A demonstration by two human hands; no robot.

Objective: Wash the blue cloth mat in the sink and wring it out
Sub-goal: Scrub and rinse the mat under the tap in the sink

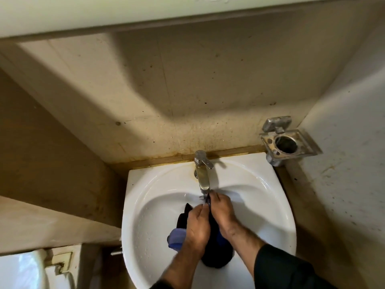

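Observation:
The blue cloth mat (177, 237) lies bunched in the white sink (260, 205), wet and dark over most of it, lighter blue at its left edge. My left hand (198, 224) and my right hand (220, 211) both pinch its upper edge, held up under the spout of the steel tap (203, 174). A thin stream of water runs from the spout onto the cloth between my fingers. Much of the mat is hidden beneath my hands and forearms.
A metal tumbler holder (289, 142) is fixed to the right wall beside the basin. A stained beige wall rises behind the tap. A white toilet cistern (20, 270) stands at the lower left. A shelf edge overhangs at the top.

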